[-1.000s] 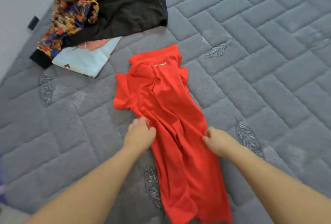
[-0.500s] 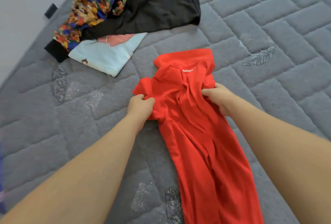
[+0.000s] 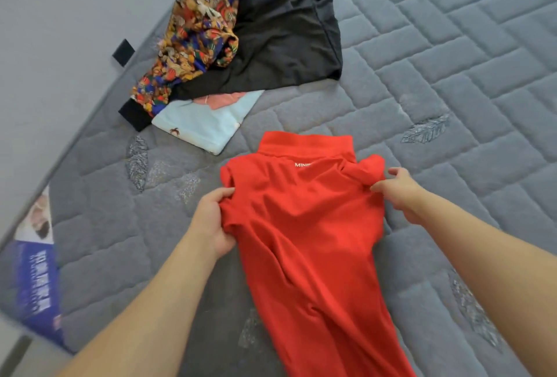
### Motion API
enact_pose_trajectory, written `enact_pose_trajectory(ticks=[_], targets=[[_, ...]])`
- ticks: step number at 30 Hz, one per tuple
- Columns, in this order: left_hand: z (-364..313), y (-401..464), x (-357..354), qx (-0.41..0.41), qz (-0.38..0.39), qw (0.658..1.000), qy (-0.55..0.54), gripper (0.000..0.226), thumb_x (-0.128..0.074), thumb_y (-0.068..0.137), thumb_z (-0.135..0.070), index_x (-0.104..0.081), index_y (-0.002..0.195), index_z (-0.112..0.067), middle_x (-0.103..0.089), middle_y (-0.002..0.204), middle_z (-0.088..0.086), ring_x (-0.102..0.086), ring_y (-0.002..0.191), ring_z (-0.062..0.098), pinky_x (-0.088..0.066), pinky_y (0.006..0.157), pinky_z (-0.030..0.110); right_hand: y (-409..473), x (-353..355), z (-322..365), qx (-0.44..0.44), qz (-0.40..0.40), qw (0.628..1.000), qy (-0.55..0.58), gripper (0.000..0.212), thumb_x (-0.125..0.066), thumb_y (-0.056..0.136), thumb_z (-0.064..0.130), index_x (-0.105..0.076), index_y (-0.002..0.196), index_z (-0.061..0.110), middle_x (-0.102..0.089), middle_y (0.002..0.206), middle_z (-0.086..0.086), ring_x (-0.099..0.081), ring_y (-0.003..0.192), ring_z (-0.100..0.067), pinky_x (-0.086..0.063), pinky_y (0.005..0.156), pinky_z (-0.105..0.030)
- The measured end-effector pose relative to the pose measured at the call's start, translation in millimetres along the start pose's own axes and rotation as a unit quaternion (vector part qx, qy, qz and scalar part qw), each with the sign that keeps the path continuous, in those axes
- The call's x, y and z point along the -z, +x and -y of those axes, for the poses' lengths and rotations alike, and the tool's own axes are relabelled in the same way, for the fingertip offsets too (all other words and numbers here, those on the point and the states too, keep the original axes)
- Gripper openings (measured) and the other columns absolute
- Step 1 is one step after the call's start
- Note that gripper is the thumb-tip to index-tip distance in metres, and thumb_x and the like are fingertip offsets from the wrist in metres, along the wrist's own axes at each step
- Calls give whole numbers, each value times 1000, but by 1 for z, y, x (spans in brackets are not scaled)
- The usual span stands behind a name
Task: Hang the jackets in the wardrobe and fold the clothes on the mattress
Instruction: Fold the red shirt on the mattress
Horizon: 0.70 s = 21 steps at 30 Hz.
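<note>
**Sleeves tucked, fold at risk of slipping**

My left hand [image 3: 212,223] is closed on the bunched left shoulder of the bright red collared knit shirt [image 3: 304,226], thumb on top and cloth gathered in my palm. My right hand [image 3: 398,192] pinches the folded-in right sleeve between thumb and forefinger; my other fingers [image 3: 394,172] stand loose above it, and how much cloth that pinch really holds I cannot tell, since the sleeve hides the contact.

The shirt lies back-up on the grey quilted mattress [image 3: 452,75], collar away from me, its body running in a narrow strip toward my lap and out of view at the bottom edge.

The weak point, I judge, is that right pinch: if it lets go, the sleeve may spring open and spoil the narrow shape. The long creases down the middle could get pressed into the fold unless I smooth them first. If I pull unevenly, the strip may skew.

Farther off, the patterned multicolour jacket [image 3: 193,42] and black garment [image 3: 286,29] lie heaped over a pale blue folded cloth [image 3: 205,126], near enough that a careless sweep could drag them.
</note>
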<state>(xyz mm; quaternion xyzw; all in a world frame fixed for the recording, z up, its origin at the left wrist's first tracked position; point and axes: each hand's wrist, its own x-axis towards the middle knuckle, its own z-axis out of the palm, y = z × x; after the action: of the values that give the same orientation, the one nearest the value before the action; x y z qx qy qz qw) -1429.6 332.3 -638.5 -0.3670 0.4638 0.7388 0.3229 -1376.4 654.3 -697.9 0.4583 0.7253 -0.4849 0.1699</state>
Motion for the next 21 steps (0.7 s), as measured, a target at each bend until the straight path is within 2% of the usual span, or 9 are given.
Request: enact_pose_trajectory(ticks=[3, 5, 6, 8, 12, 16, 17, 19, 21], targets=[[28, -4, -52, 11, 49, 998, 41, 19, -51, 87, -11, -69, 93, -4, -71, 84, 10, -68, 65, 22, -59, 66, 33, -9, 22, -10, 8, 56, 997, 50, 38, -54, 96, 11, -51, 133, -1, -48, 87, -7, -42, 69, -16, -27, 59, -25], [56, -10, -90, 21, 80, 994, 70, 17, -51, 91, -9, -67, 90, -6, -68, 78, 8, -65, 57, 18, -56, 57, 27, -16, 42, -26, 6, 69, 994, 87, 23, -47, 99, 13, -59, 118, 7, -47, 89, -7, -45, 69, -15, -31, 61, -26], [72, -13, -108, 23, 88, 991, 96, 13, -52, 91, -10, -65, 89, -9, -64, 75, 6, -61, 54, 15, -52, 53, 23, -22, 55, -38, 0, 69, 992, 106, 14, -45, 100, 14, -57, 108, 15, -48, 92, -6, -47, 71, -14, -33, 62, -27], [110, -21, -147, 4, 97, 984, 147, 8, -55, 90, -8, -60, 92, -14, -56, 71, 3, -54, 49, 12, -45, 48, 20, -29, 88, -70, -29, 64, 985, 159, 9, -44, 101, 19, -53, 101, 20, -51, 94, -3, -49, 72, -14, -36, 64, -28], [203, -42, -237, -47, 143, 967, 203, 22, -53, 90, 0, -56, 102, -19, -51, 67, 2, -48, 47, 10, -39, 46, 21, -47, 174, -162, -90, 24, 961, 261, 18, -41, 103, 26, -56, 96, 19, -55, 88, -1, -52, 71, -16, -38, 65, -29], [327, -62, -346, 21, 197, 963, 181, 17, -47, 95, 0, -47, 103, -15, -41, 66, 6, -43, 39, 10, -37, 38, 21, -69, 262, -266, -159, -21, 935, 318, 40, -29, 104, 45, -56, 93, 19, -59, 91, -3, -55, 76, -19, -38, 66, -31], [360, -70, -371, 52, 217, 958, 178, 18, -47, 96, -1, -47, 108, -14, -45, 70, 8, -49, 42, 11, -42, 41, 21, -73, 281, -288, -168, -27, 921, 349, 45, -26, 103, 51, -56, 92, 18, -60, 92, -4, -55, 76, -20, -38, 65, -31], [418, -90, -410, 141, 281, 930, 192, 20, -48, 98, -9, -49, 118, -12, -56, 91, 12, -63, 60, 19, -56, 54, 31, -76, 311, -325, -161, -43, 888, 428, 52, -25, 99, 59, -56, 94, 18, -59, 89, -6, -55, 73, -21, -38, 64, -31], [451, -105, -434, 176, 325, 900, 230, 37, -46, 99, -14, -42, 135, -12, -53, 114, 13, -63, 74, 28, -57, 65, 36, -72, 329, -353, -140, -52, 853, 501, 57, -27, 95, 65, -56, 113, 20, -62, 98, -9, -61, 85, -25, -44, 74, -36]])
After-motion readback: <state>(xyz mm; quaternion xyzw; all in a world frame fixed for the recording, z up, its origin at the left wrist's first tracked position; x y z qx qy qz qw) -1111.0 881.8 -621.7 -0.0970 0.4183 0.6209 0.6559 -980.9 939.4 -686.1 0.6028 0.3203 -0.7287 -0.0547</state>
